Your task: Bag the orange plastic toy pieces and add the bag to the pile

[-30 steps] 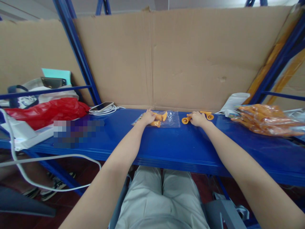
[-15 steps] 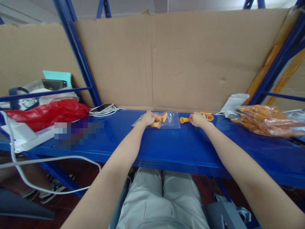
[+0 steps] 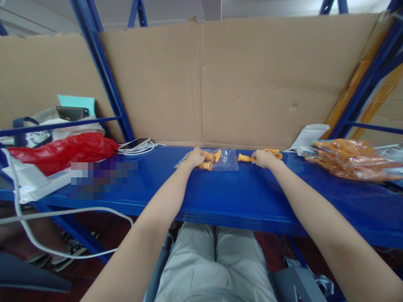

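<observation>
My left hand (image 3: 197, 157) lies closed over the left part of a clear plastic bag (image 3: 229, 159) with a colourful print; its fingertips are partly hidden. Beside it, orange plastic pieces (image 3: 205, 165) with flared ends are at the bag; whether they lie inside or on top I cannot tell. To the right, my right hand (image 3: 263, 158) is closed on the thin end of an orange flared plastic piece (image 3: 244, 157), whose wide end points left towards the bag. More orange pieces (image 3: 277, 155) lie just behind and right of that hand.
A plastic bag full of orange pieces (image 3: 352, 159) sits on the blue table (image 3: 229, 197) at right, near a white packet (image 3: 311, 136). At left are a phone (image 3: 135, 144) with a coiled white cable, a red plastic bag (image 3: 72, 149) and a white box. Cardboard (image 3: 252, 79) stands behind.
The orange piece in my right hand has turned, so its wide end shows more from the side. My right hand has shifted slightly; the left hand stays at the bag.
</observation>
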{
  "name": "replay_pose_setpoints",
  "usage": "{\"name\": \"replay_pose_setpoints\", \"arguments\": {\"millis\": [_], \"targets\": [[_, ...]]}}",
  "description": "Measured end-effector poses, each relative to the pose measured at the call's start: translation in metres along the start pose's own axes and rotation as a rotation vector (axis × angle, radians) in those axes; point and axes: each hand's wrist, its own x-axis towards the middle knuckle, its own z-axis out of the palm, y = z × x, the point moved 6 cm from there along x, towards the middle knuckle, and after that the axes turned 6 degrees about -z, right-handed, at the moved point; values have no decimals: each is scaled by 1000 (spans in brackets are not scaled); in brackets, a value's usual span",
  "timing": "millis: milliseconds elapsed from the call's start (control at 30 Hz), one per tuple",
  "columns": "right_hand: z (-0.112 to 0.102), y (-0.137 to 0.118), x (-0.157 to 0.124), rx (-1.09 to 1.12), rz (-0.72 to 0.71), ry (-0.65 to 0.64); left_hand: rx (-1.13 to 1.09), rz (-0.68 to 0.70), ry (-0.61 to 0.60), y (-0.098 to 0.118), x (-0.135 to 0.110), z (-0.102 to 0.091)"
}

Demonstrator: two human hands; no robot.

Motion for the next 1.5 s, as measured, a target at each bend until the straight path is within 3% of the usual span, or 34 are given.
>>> {"name": "replay_pose_setpoints", "arguments": {"millis": [333,667,800,933,1300,1500], "targets": [[-27,-14,-7,5,-129,168,17,23,26,-1,3,0],[-24,-50,-5,66,-361,210,-11,14,74,6,-3,-7],[-20,-55,-1,149,-405,212,-40,-156,158,0,-10,-18],[-19,-62,-2,246,-452,213,-68,-345,115,-10,-15,-20],[-29,-64,-5,258,-449,319,-91,-260,52,-5,-11,-17],[-26,-62,-5,244,-439,292,-228,-175,20,5,-9,-12]]}}
